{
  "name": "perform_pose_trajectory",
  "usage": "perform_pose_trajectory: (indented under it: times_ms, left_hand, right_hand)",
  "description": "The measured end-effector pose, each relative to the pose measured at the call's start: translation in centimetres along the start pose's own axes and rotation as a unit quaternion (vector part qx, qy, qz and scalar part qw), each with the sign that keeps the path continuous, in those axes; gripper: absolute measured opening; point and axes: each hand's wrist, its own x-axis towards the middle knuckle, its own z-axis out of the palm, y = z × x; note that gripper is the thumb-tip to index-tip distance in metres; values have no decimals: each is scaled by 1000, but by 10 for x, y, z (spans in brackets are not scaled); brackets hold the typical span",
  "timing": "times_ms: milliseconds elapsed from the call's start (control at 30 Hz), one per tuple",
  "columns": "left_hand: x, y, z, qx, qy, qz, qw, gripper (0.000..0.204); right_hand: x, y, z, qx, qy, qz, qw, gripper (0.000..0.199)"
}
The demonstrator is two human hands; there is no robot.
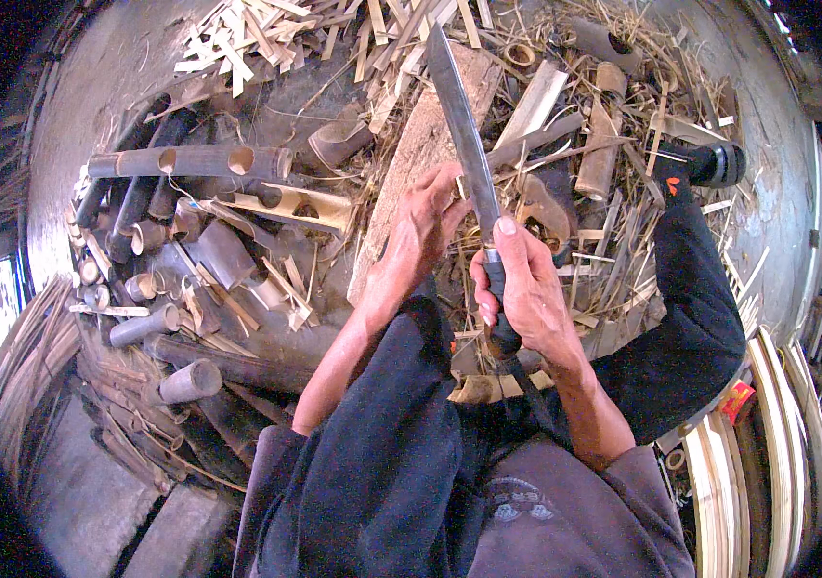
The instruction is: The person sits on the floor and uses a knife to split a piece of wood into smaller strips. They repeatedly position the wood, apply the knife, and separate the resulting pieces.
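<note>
My right hand (523, 289) is wrapped round the black handle of a machete (467, 130), with the thumb lying along the base of the blade. The long steel blade points away from me and slants slightly left. Close to the blade's left side, my left hand (422, 223) is closed, its fingertips pinching a small pale piece of bamboo (461, 187). Fingers and blade hide much of that piece. Beneath the hands and blade lies a long, rough wooden plank (394, 207), its surface scarred.
A dark bamboo pole with round holes (189, 162) lies at left, above cut bamboo tubes (223, 252). Pale slats (242, 39) are heaped at the far side. Bamboo offcuts and shavings (613, 226) cover the floor at right, near my shoe (719, 166). Split bamboo strips (719, 472) stand lower right.
</note>
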Motion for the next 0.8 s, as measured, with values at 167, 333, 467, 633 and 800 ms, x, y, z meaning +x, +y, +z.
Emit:
perform_pose_trajectory:
  times_ms: [167, 333, 467, 633, 800]
  left_hand:
    - [0, -2, -1, 31, -4, 9, 999, 35]
    - [0, -2, 1, 36, -6, 10, 999, 38]
    - [-2, -29, 12, -101, 7, -12, 995, 37]
    - [-1, -29, 15, -95, 11, 23, 995, 30]
    - [-1, -13, 7, -74, -12, -32, 997, 24]
  right_hand:
    - [3, 8, 1, -28, -4, -41, 999, 44]
    - [0, 4, -1, -5, -9, -7, 1000, 43]
    - [-1, 6, 4, -27, 0, -43, 999, 51]
    - [0, 6, 1, -75, 6, -50, 996, 48]
    - [-2, 4, 4, -121, 28, -64, 990, 45]
